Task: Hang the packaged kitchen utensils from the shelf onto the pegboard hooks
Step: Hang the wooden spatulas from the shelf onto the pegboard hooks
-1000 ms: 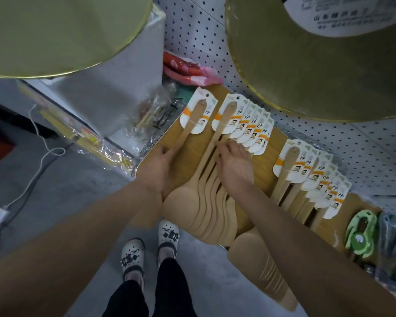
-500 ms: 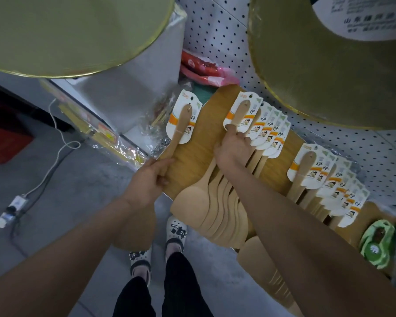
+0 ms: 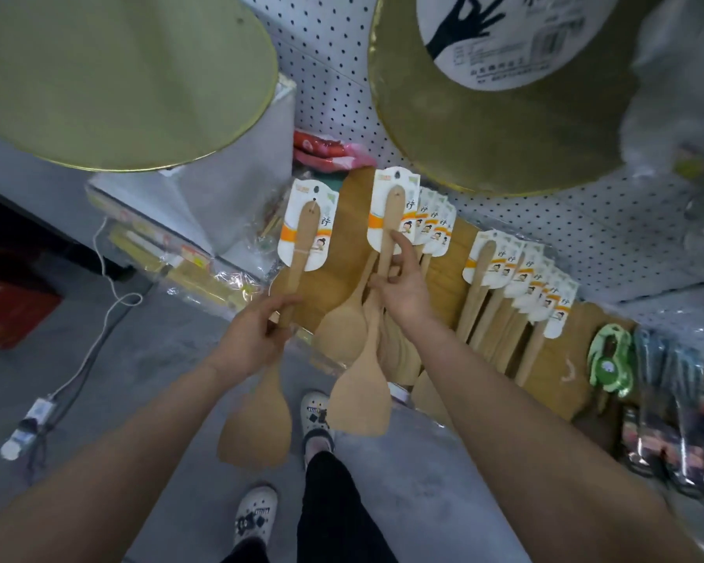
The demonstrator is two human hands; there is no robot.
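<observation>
Head view. Left hand (image 3: 257, 339) wrapped around the handle of one spatula (image 3: 299, 253), a little above its blade, card end pointing up and away toward the pegboard (image 3: 334, 67). Held low on the handle probably so that the card hole at the top stays free for a hook; no hook clearly visible, so cannot tell if the card is already on one.

Right hand (image 3: 403, 286) pinching the handle of a second spatula (image 3: 391, 221), index finger stretched along the wood, other fingers curled behind. Blade hanging down below the wrist, over the floor. Just behind this hand, a bunch of carded spatulas (image 3: 433, 225) fanned out, cards overlapping, seemingly sharing one hook; the front one likely separated to straighten or reseat it.

Farther to the right of the right hand, another bunch (image 3: 529, 278) hanging the same way, then a green tool (image 3: 610, 359).

Above both hands, two round gold boards (image 3: 98, 75), partly hiding the pegboard.

Likely next: card hole to be guided onto a hook.
</observation>
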